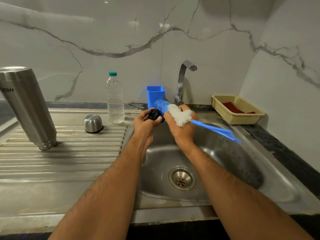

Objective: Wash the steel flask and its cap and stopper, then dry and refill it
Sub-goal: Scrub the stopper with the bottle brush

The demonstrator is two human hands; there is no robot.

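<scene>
The steel flask (27, 108) stands upside down on the ribbed draining board (60, 158) at the left. Its steel cap (93, 123) sits mouth down a little to the right. Over the sink's back edge my left hand (147, 122) grips the black stopper (154, 114). My right hand (183, 127) holds a blue and white bottle brush (180, 115) by its bristle head, whose blue tip touches the stopper. The brush's blue handle sticks out to the right over the basin.
A clear plastic water bottle (115, 99) with a teal cap stands behind the cap. A blue holder (155, 96) and the steel tap (181, 82) are at the sink's back. A cream basket (237, 110) with a red cloth sits at right. The steel basin (225, 158) lies below my hands.
</scene>
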